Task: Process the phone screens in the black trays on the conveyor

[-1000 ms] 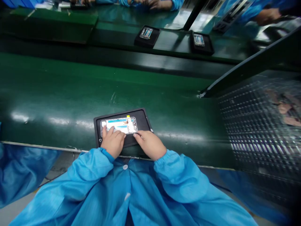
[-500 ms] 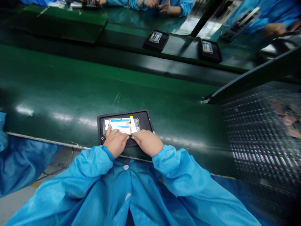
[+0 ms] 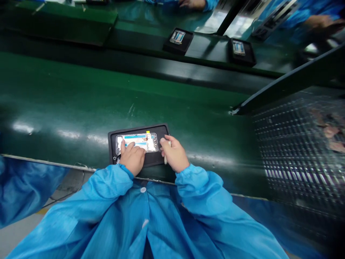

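Note:
An opened phone [image 3: 152,144] lies face-down in a black tray [image 3: 154,159], its inside showing blue strips, a circuit section and a small yellow tab at the far edge. My left hand [image 3: 132,159] rests on the phone's near left part, fingers spread, covering some of it. At the tray's right end, my right hand [image 3: 175,154] is closed round a short white stick-like tool [image 3: 165,159], apart from the phone. The tool's tip and kind are hard to make out. A small dark piece with a white diamond mark [image 3: 115,158] sits at the tray's lower left.
Two black trays with opened phones, one [image 3: 185,44] and another [image 3: 249,54], stand on the far bench. Co-workers' hands [image 3: 192,3] are beyond. A green post [image 3: 291,77] and a clear ribbed sheet [image 3: 285,154] are at right. Another blue-clothed person sits at left.
My right hand has left the phone's near edge and moved right, now gripping the white tool. My left hand stays on the phone, its fingers more spread.

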`<state>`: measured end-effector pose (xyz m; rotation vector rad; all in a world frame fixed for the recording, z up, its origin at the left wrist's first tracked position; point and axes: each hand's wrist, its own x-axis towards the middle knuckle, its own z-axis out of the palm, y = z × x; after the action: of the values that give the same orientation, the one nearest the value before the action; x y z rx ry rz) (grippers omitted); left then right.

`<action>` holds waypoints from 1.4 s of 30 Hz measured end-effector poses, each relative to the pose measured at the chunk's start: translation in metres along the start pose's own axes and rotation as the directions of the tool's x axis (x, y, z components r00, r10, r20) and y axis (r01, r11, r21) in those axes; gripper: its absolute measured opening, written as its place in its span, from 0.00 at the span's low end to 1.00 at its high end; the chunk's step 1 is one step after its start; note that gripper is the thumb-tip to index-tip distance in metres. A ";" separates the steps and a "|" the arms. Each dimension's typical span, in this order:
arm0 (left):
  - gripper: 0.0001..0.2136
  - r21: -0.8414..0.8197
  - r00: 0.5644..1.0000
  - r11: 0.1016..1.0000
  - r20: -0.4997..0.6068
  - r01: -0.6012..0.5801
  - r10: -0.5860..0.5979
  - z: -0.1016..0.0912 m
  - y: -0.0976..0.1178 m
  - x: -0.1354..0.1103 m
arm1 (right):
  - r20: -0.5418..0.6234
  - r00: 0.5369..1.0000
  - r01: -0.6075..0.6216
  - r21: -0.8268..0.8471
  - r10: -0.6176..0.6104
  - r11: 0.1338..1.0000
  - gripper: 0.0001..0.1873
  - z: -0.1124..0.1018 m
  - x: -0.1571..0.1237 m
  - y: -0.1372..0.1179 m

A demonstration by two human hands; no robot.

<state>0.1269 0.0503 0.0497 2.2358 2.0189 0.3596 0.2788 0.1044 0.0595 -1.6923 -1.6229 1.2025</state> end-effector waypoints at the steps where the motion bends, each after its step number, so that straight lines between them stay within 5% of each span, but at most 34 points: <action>1: 0.13 0.001 1.000 1.000 0.001 0.000 0.000 0.000 0.000 0.000 | -0.036 0.999 -0.025 0.103 0.029 0.994 0.19 0.003 0.001 0.002; 3: 0.13 0.001 1.000 1.000 0.005 -0.005 0.005 0.000 0.000 0.001 | -0.140 0.990 0.003 0.232 0.030 0.973 0.20 0.009 0.003 0.004; 8: 0.13 0.013 0.998 1.000 0.056 -0.028 0.027 -0.004 0.000 0.004 | -0.388 0.909 0.226 0.149 -0.153 0.963 0.18 0.025 -0.002 0.007; 12: 0.13 0.024 0.994 0.999 0.111 -0.023 0.020 -0.008 0.000 0.007 | -0.383 0.882 0.329 0.079 -0.276 0.941 0.16 0.032 -0.005 0.011; 21: 0.13 0.019 0.986 1.000 0.166 -0.010 0.006 -0.010 0.001 0.011 | -0.381 0.854 0.386 0.011 -0.353 0.923 0.15 0.033 -0.005 0.016; 29: 0.15 0.041 0.973 0.999 0.229 -0.018 0.009 -0.014 0.000 0.014 | -0.445 0.774 0.502 -0.002 -0.450 0.865 0.12 0.036 -0.002 0.021; 42: 0.14 0.027 0.991 0.999 0.135 -0.029 0.025 -0.009 0.000 0.007 | -0.469 0.767 0.512 0.037 -0.437 0.858 0.11 0.039 -0.002 0.027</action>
<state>0.1251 0.0561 0.0587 2.2398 1.9397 0.1776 0.2597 0.0898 0.0187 -1.2200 -1.4841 0.6123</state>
